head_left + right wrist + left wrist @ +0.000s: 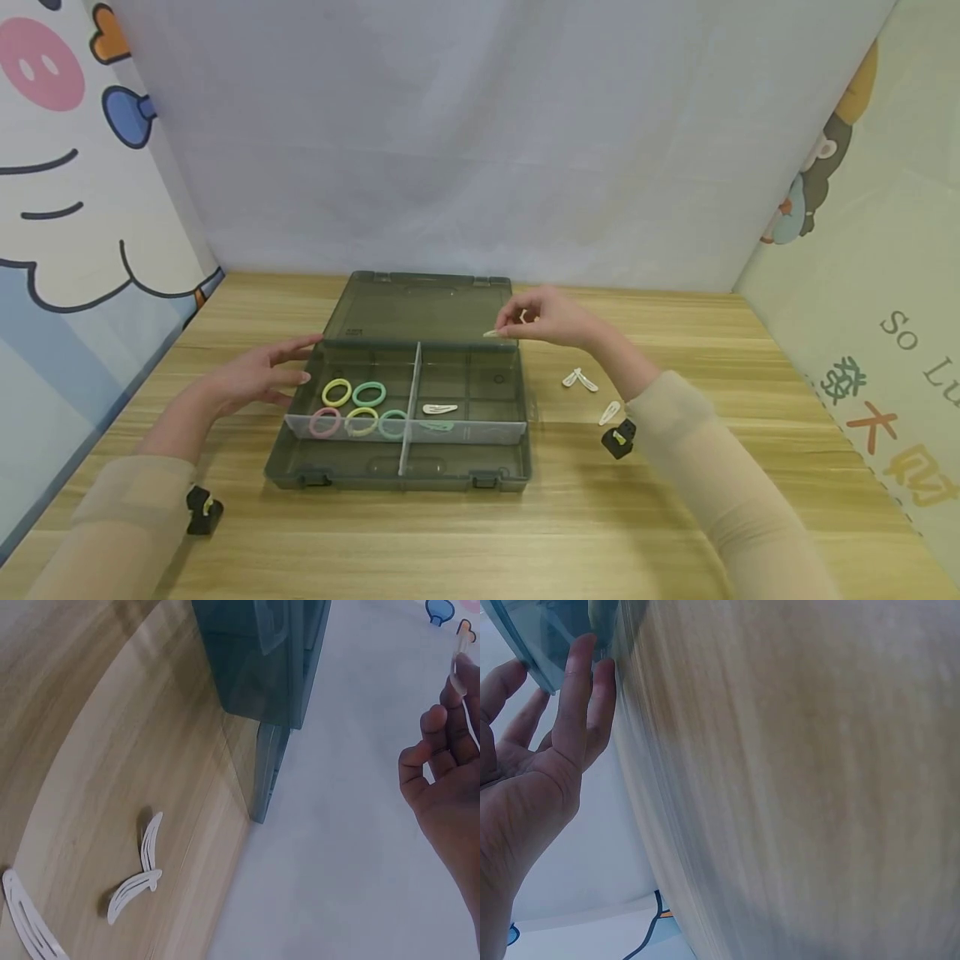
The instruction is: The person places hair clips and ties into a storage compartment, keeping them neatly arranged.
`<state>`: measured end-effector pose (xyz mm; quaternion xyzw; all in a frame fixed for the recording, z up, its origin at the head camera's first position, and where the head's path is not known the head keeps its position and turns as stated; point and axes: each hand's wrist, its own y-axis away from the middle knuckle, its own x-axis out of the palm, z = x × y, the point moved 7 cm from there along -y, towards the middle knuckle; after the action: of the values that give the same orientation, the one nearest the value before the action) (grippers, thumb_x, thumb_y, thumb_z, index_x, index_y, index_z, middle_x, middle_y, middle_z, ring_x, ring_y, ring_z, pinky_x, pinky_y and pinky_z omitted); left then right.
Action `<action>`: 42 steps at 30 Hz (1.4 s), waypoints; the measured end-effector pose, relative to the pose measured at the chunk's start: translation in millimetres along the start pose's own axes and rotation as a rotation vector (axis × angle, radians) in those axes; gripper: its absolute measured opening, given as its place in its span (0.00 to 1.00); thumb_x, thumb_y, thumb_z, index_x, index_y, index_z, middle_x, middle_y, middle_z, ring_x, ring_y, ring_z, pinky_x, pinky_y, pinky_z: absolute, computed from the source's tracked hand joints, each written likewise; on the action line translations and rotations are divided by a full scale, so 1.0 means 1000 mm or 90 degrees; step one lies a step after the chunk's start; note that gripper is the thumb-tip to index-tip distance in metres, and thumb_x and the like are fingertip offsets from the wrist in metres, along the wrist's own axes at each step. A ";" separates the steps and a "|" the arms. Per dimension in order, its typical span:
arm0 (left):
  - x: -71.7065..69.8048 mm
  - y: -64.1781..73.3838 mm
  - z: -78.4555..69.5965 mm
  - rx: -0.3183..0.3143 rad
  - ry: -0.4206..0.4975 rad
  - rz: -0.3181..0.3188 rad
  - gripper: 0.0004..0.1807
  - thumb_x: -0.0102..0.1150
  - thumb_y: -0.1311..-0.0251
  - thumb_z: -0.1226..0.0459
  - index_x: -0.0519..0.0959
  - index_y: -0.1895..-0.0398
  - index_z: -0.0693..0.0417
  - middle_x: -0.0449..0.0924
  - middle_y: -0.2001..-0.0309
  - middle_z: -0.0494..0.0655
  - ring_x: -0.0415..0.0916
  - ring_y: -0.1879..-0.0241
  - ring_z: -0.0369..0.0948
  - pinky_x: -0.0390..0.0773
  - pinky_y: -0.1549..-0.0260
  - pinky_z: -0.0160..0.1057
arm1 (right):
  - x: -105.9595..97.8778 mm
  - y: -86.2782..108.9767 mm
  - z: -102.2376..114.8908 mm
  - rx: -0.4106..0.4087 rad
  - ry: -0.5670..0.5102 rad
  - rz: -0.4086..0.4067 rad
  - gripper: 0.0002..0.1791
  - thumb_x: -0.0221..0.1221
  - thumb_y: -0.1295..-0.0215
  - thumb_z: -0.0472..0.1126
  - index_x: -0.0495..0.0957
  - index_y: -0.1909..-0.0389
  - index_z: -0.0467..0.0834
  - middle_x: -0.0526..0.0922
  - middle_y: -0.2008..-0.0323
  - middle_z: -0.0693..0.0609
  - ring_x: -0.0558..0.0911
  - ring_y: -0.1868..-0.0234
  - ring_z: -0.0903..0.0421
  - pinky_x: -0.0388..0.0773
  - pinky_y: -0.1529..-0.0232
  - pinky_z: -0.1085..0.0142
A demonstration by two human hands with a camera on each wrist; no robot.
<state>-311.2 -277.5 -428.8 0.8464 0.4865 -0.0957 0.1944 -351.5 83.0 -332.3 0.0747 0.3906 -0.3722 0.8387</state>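
My right hand [551,317] pinches a pale snap hair clip [492,333] between thumb and fingertips, above the hinge side of a grey see-through divided box [397,482]. In the right wrist view the held hair clip [459,673] stands out from the fingertips. My left hand [251,379] is at the box's left side, its fingers loosely spread against the wall; the left wrist view shows fingertips [583,646] by the box edge. Several coloured hair ties [369,393] lie in the back left compartment. A white hair clip [440,409] and a green hair clip [437,426] lie in the back right one.
Right of the box, two white hair clips [580,380] lie in a V on the wooden table [675,350], with another white clip [609,412] nearer my right wrist. The box's lid [427,304] lies folded back behind it. A pale cloth [480,150] hangs behind the table.
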 end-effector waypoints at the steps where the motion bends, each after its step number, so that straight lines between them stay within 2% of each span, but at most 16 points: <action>1: 0.000 0.000 0.000 0.000 0.001 0.000 0.39 0.50 0.32 0.64 0.42 0.24 0.48 0.41 0.28 0.66 0.65 0.40 0.61 0.78 0.51 0.52 | 0.003 -0.003 0.000 -0.001 -0.003 0.002 0.05 0.62 0.38 0.40 0.83 0.66 0.43 0.81 0.71 0.50 0.73 0.70 0.55 0.69 0.71 0.69; 6: 0.000 0.001 -0.002 -0.001 -0.002 -0.001 0.39 0.50 0.33 0.64 0.42 0.24 0.48 0.40 0.28 0.67 0.65 0.39 0.61 0.78 0.51 0.53 | 0.019 -0.014 -0.001 -0.006 -0.017 0.017 0.04 0.62 0.38 0.41 0.82 0.67 0.45 0.82 0.69 0.52 0.76 0.69 0.56 0.72 0.71 0.69; 14: 0.000 0.000 0.000 -0.009 0.001 -0.005 0.40 0.52 0.33 0.63 0.42 0.24 0.47 0.41 0.27 0.66 0.64 0.39 0.61 0.78 0.50 0.52 | 0.047 -0.030 -0.007 -0.015 0.024 0.034 0.04 0.62 0.38 0.43 0.83 0.67 0.48 0.82 0.72 0.57 0.76 0.71 0.59 0.72 0.72 0.69; 18: 0.000 0.000 0.000 -0.009 0.000 -0.003 0.40 0.51 0.33 0.63 0.42 0.24 0.48 0.41 0.28 0.66 0.64 0.39 0.60 0.77 0.50 0.52 | 0.060 -0.035 -0.007 -0.011 0.017 0.050 0.04 0.62 0.38 0.42 0.83 0.67 0.47 0.83 0.71 0.56 0.78 0.69 0.61 0.76 0.68 0.69; 25: 0.000 0.000 -0.001 -0.006 0.004 0.001 0.40 0.51 0.33 0.64 0.42 0.24 0.48 0.41 0.28 0.67 0.65 0.40 0.61 0.77 0.50 0.53 | 0.082 -0.042 -0.007 0.000 0.020 0.091 0.03 0.62 0.39 0.42 0.82 0.67 0.48 0.83 0.70 0.57 0.80 0.67 0.62 0.78 0.64 0.70; 33: 0.000 -0.001 0.000 -0.005 -0.005 0.001 0.39 0.50 0.33 0.63 0.42 0.24 0.48 0.41 0.28 0.67 0.64 0.39 0.61 0.77 0.50 0.53 | 0.101 -0.046 -0.011 0.003 0.034 0.128 0.02 0.63 0.39 0.40 0.82 0.69 0.46 0.84 0.72 0.57 0.80 0.69 0.64 0.76 0.67 0.73; 42: 0.000 0.000 -0.001 0.001 -0.004 -0.003 0.39 0.50 0.32 0.64 0.42 0.24 0.49 0.40 0.28 0.68 0.63 0.39 0.62 0.78 0.51 0.53 | 0.116 -0.047 -0.018 0.015 0.079 0.157 0.04 0.61 0.39 0.38 0.82 0.72 0.49 0.83 0.75 0.60 0.79 0.74 0.66 0.73 0.71 0.75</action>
<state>-311.5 -277.5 -427.8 0.8452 0.4876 -0.0992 0.1952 -345.8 -8.1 -419.7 0.1547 0.4254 -0.2657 0.8512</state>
